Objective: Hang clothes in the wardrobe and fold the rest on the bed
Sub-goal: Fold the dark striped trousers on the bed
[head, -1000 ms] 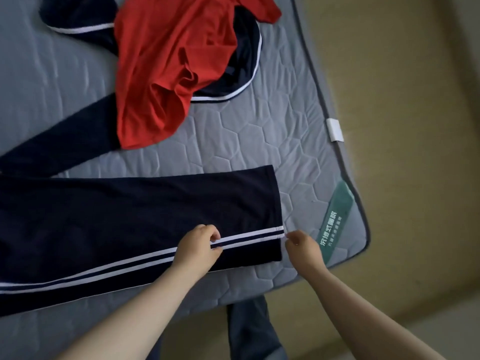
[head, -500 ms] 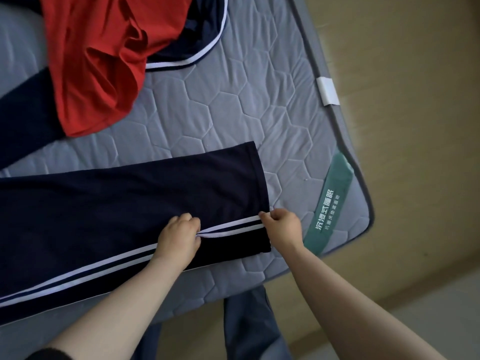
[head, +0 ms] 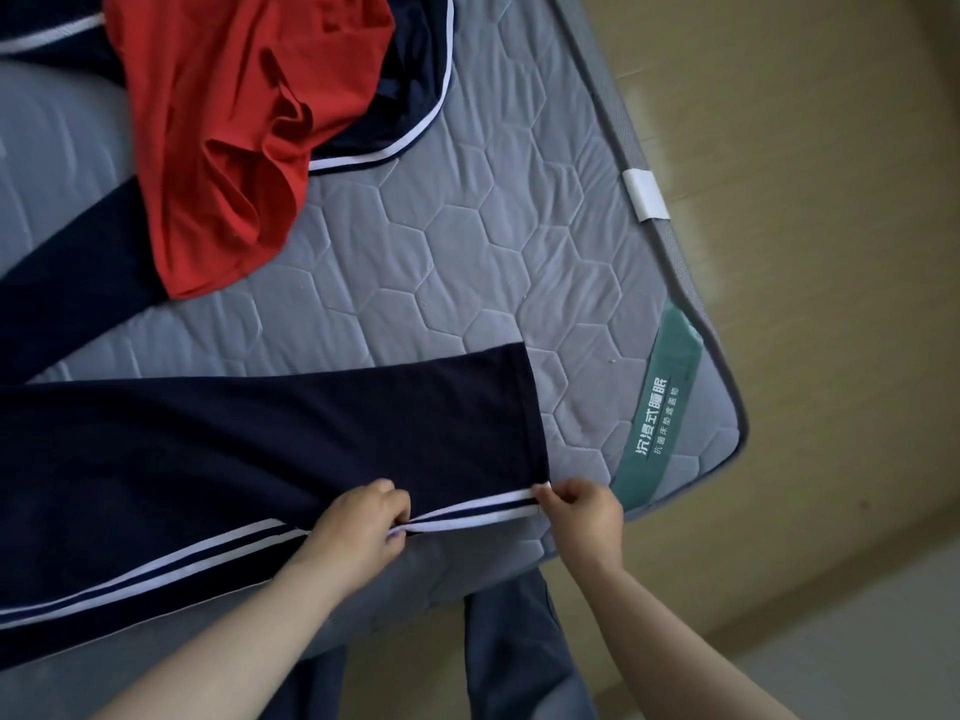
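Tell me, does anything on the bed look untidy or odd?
The red garment lies crumpled over a dark white-trimmed garment, both unfolded. The navy trousers lie spread out, and the left hand and right hand pinch their striped edge near the hem. Nothing looks damaged.

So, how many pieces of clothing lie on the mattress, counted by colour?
Red: 1, the red garment.
Navy with white stripes: 2, the trousers in front and the navy garment under the red one.
Total: 3. The dark strip at far left may belong to either navy piece.
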{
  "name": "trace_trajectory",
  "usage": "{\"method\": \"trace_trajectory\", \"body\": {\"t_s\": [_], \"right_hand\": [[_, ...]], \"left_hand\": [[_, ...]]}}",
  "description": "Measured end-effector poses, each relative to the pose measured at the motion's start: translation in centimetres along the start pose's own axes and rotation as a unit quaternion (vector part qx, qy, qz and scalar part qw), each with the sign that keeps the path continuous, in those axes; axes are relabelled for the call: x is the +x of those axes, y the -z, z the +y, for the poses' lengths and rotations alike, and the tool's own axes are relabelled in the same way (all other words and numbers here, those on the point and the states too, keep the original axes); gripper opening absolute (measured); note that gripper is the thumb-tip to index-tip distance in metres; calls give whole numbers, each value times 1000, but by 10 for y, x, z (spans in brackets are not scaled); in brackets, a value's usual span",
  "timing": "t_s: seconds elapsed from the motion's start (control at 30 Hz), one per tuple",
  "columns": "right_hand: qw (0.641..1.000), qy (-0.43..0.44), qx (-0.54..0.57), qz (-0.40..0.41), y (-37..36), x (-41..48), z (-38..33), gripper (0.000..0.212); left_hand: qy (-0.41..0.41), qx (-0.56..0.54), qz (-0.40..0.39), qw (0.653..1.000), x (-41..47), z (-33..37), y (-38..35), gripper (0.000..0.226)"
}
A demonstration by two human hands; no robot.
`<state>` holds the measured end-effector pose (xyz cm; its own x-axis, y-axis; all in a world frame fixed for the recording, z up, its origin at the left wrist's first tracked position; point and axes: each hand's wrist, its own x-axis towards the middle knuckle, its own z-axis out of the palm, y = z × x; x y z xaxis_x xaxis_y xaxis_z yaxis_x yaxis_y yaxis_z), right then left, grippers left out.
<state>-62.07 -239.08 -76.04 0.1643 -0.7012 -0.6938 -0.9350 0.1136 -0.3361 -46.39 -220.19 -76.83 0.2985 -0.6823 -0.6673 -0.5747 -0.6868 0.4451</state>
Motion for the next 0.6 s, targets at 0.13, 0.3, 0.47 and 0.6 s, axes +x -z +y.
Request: {"method": "trace_trajectory", "body": {"t_s": [0.13,0.3,0.47,0.6], "right_hand": [[1000,-19,-21,5,-10,5,15,46],[998,58,-21,28,-15,17,-2,26],[993,81,85,-23,-15,45,-35,43],[991,125,55,-1,-13,57,-44,23]], "left_hand": [[44,-96,3,994,0,-1,-26,25],[50,-99,147,983,19,-6,-3,19],[48,0,233,971,53,-6,33,56],[81,73,119,987,93,7,59,78]]}}
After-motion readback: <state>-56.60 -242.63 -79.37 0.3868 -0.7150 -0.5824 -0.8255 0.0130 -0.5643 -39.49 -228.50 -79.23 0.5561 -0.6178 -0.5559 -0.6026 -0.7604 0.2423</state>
